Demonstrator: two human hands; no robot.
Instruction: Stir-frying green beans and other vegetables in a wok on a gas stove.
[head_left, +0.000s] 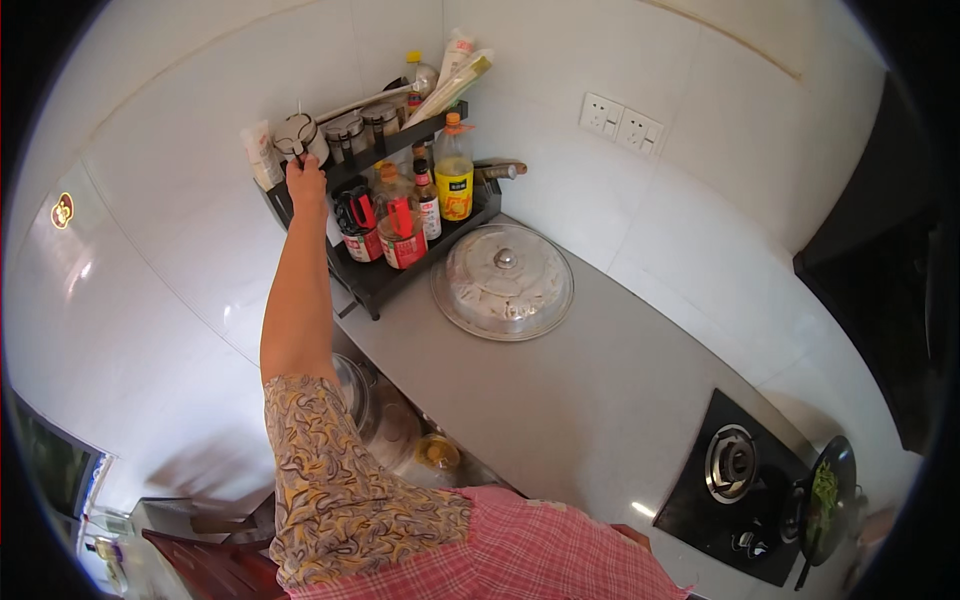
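My left arm reaches out to the upper tier of a black two-tier spice rack. My left hand grips the dark handle of a lidded seasoning jar at the rack's left end. Two similar seasoning jars stand just right of it. Below, the lower tier holds red-handled sauce jugs, a dark sauce bottle and a yellow-labelled plastic bottle. Only a sliver of my right hand shows past the pink checked apron; its fingers are hidden.
A domed metal lid sits on the grey countertop beside the rack. At right is a black gas hob with a wok holding green vegetables. Pots stand below the counter's left edge. Wall sockets are behind.
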